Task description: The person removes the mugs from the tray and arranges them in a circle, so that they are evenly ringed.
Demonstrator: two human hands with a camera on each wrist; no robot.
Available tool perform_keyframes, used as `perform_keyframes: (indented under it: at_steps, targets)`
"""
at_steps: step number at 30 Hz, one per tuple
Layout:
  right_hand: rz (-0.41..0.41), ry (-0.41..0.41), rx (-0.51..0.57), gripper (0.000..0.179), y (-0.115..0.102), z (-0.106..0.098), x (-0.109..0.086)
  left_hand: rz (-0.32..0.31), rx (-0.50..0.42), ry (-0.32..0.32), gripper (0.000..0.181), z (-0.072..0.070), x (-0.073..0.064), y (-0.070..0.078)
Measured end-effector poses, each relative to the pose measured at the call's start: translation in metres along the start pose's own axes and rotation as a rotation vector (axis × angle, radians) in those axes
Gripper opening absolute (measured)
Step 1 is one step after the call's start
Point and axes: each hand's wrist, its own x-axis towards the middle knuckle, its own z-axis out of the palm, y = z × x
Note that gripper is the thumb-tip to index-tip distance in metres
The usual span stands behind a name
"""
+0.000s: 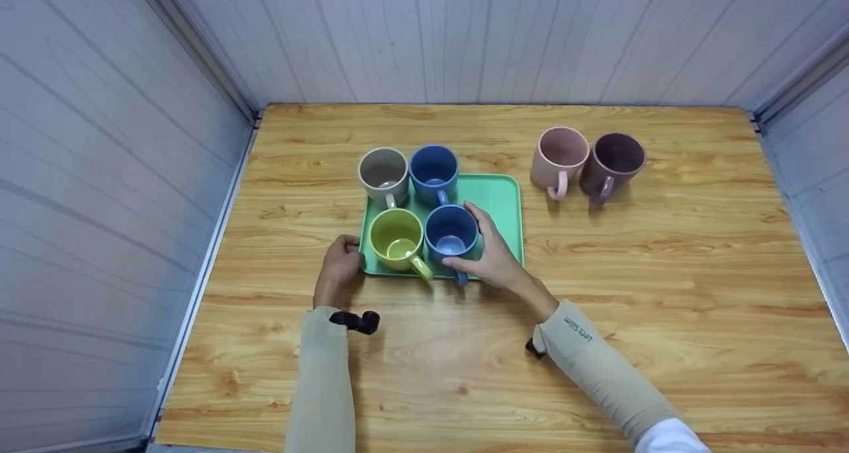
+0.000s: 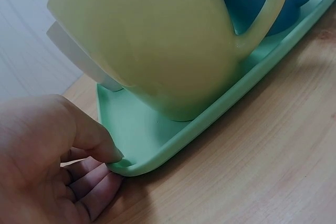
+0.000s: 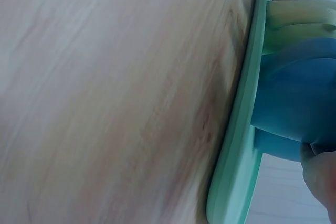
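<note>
A green tray [image 1: 501,204] lies on the wooden table, bearing mugs whose handles point toward the person. My left hand [image 1: 341,264] pinches its near left corner; in the left wrist view the thumb [image 2: 102,142] presses on the rim and the other fingers are curled below. My right hand [image 1: 494,257] grips the front dark blue mug [image 1: 451,224] from its right side, thumb near the handle. Left of that stands a yellow-green mug [image 1: 396,237]. Behind them are a grey mug [image 1: 383,171] and another blue mug [image 1: 434,168]. The right wrist view shows the front blue mug [image 3: 296,95] upright at the tray's edge.
A pink mug [image 1: 560,154] and a dark purple mug [image 1: 613,161] stand close together on the table [image 1: 637,274], right of the tray. White panels [image 1: 438,42] enclose the table at the back and both sides.
</note>
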Motion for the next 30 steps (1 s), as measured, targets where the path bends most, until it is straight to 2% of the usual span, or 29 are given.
perform_keyframes:
  at_steps: [14,20,30]
  targets:
    - [0.029,0.018,0.017,0.099,0.0009,0.0015,0.0023,0.005,0.02,0.009,0.037,-0.0012,0.0018,0.0015]
    - [0.011,0.055,0.005,0.096,0.0016,0.0043,0.003,-0.011,-0.02,-0.005,0.039,-0.0018,0.0007,0.0023]
    - [-0.02,0.105,0.002,0.095,0.0023,0.0054,0.0017,-0.02,0.003,-0.002,0.038,-0.0016,0.0004,0.0008]
